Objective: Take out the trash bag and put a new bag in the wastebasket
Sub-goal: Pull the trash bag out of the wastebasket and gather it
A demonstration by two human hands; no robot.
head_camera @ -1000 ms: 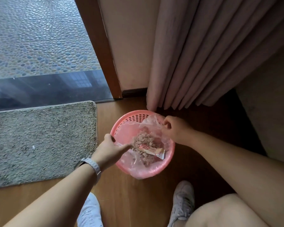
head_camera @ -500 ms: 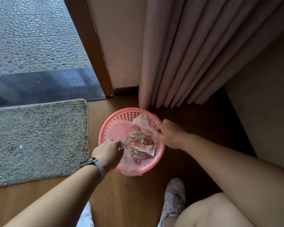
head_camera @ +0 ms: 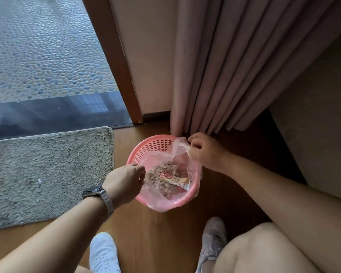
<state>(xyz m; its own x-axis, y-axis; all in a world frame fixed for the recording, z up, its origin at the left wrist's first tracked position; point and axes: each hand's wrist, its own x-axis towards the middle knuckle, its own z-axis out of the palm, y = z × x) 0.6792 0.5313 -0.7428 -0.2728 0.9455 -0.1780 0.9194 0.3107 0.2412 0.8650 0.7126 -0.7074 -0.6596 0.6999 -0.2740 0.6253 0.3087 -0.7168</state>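
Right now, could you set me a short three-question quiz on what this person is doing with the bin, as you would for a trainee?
1. True or false: the trash bag is already out of the pink wastebasket.
2. The right hand pinches the bag at: A) its far edge, raised above the rim B) its bottom C) nowhere
3. Fill in: the left hand, with a ___ on its wrist, grips the bag's near edge.

Key: 1. False: it sits inside the basket with rubbish in it. 2. A. 3. watch.
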